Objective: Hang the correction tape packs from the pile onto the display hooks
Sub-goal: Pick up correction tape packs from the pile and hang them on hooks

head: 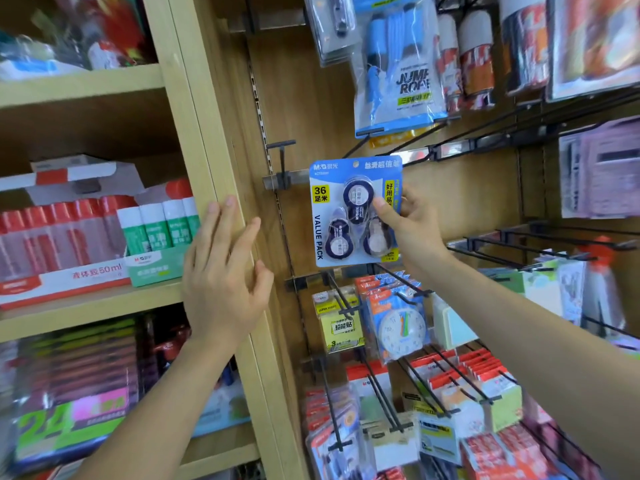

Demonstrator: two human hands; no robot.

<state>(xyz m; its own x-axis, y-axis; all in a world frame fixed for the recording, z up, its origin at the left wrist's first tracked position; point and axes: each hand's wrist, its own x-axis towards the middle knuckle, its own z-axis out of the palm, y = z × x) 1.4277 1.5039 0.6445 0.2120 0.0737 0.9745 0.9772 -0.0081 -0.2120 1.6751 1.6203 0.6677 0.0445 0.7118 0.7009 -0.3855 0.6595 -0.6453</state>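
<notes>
The right hand [408, 223] is holding 1 blue correction tape pack [356, 211] upright in front of the wooden back panel [460, 188], thumb across the card's face and the other fingers behind its right edge, so the grip is pinching the pack by that side. The pack is hanging in the air between the jump rope bag [398, 74] above and the sticky note packs [341, 323] below, and its top edge is sitting near a black hook [367, 143] that is running out from the panel. Whether the card's hanger hole is on that hook yet cannot be told; the top of the card is hiding it.

The left hand [225, 268] is empty, fingers spread and resting flat against the wooden shelf post [204, 140], apparently steadying the body.

The step in hand looks like threading 1 pack onto its hook. The next move is probably calling for lining the hole up with the hook tip and sliding the card back toward the panel, keeping it square so the thin card is not bending.

The pile itself is not in view.
</notes>
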